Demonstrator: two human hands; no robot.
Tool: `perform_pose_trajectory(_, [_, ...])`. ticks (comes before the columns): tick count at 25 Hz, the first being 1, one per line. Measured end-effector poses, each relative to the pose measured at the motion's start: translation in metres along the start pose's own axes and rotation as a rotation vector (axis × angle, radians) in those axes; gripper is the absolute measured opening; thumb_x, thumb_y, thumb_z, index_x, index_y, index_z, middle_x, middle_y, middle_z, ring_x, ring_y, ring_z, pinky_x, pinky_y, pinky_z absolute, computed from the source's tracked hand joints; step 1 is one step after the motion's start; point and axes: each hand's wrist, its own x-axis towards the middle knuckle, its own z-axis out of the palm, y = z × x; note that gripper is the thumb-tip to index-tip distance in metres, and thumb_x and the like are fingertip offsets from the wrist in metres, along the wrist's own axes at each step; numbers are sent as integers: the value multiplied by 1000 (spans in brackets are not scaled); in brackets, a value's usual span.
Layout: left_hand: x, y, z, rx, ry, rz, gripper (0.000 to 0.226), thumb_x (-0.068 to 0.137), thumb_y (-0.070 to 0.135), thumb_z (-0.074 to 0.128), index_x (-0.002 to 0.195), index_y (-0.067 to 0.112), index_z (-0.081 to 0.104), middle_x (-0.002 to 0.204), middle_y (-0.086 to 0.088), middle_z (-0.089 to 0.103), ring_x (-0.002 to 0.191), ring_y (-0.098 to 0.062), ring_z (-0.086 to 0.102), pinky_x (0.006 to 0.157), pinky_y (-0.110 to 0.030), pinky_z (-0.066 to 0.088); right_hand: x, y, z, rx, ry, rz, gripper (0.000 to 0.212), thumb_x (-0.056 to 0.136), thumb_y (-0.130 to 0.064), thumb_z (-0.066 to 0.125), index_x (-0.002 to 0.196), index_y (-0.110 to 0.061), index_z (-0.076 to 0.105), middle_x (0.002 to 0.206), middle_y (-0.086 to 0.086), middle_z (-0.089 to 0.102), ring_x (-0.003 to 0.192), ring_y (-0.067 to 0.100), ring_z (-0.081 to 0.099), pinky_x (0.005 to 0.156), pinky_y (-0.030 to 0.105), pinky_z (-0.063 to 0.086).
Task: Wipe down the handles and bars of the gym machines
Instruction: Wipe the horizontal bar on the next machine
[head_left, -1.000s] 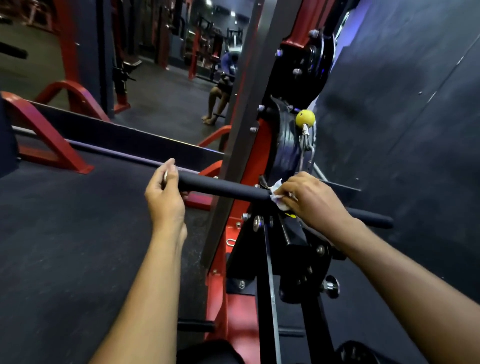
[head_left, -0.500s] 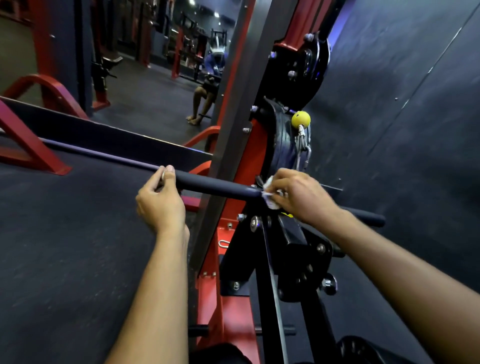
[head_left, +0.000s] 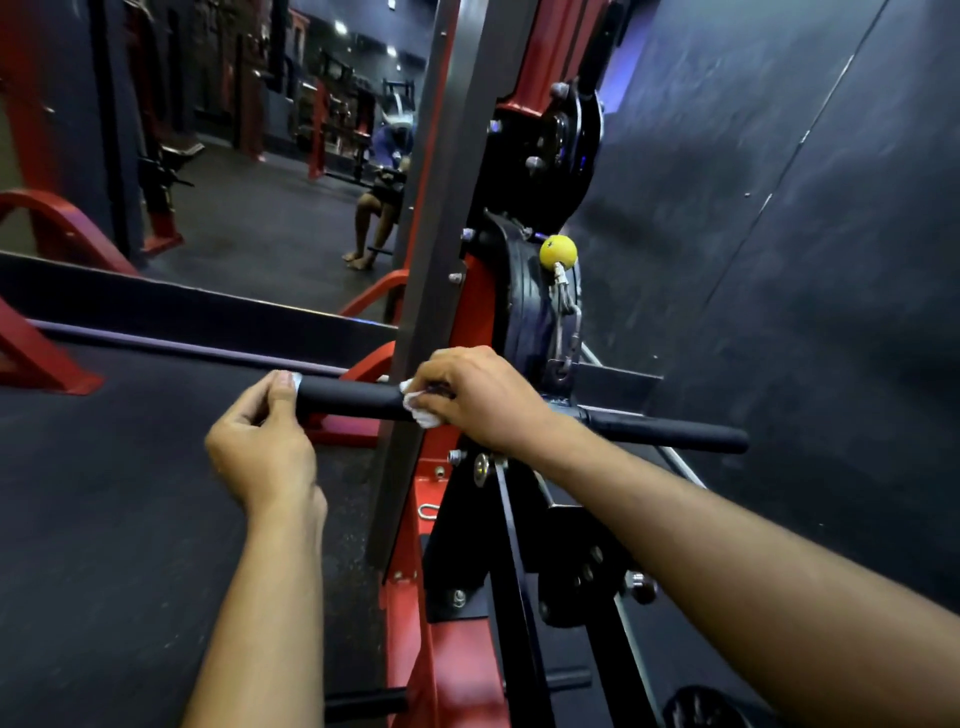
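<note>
Leftward slides the right hand (head_left: 483, 397) along the black handle bar (head_left: 353, 401), past the red machine frame (head_left: 457, 670), its grip clenched on the white wipe (head_left: 420, 410). Left hand (head_left: 265, 441) still pinches the bar's left end. That left stretch remains, I judge.

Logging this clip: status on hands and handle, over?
Left hand grips handle bar end. Right hand presses white wipe on bar. Grey upright post close behind.

Dark speckled rubber floor (head_left: 104, 519) filled the nine o'clock side; a dark matte wall (head_left: 779, 208) rose toward two o'clock. Small ceiling lights (head_left: 340, 27) glowed at eleven o'clock, possibly mirrored.
</note>
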Motion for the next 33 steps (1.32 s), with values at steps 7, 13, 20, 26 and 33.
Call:
perform_pose_trajectory(7, [-6,4,8,-73,-4,-41,19,93,28,70,108,22,80,105,3,78,106,-16,72,99,-46,58,-63,61,-42,-130,-139,36,19,97,-25,66,111,-16,76,89,-1,71,94,24,54,80,25,37])
perform_pose_trajectory(13, [-4,4,1,-41,10,-34,14,86,46,80,86,32,82,89,6,79,95,-12,73,94,-45,60,-17,26,-14,-53,-60,70,20,97,-22,65,112,-18,77,104,7,76,102,29,66,88,35,48])
perform_pose_trajectory(20, [-3,11,-2,61,27,-24,23,90,41,77,101,21,83,91,8,79,93,-8,72,91,-30,59,42,-9,24,304,-68,46,20,99,-30,63,111,-22,77,101,-7,77,98,6,69,89,31,53])
perform_pose_trajectory(26, [-6,17,-4,272,63,104,28,94,47,69,105,25,82,100,7,76,98,-8,68,83,-19,50,-24,41,-9,-24,-80,-176,44,104,-42,42,121,-13,71,113,1,71,100,19,69,86,33,55])
perform_pose_trajectory(33, [-3,23,-7,256,96,42,37,96,44,64,60,44,73,68,10,73,78,-16,71,78,-37,59,30,-14,37,-25,74,-238,28,95,-20,66,121,-13,72,119,6,74,104,26,72,84,36,60])
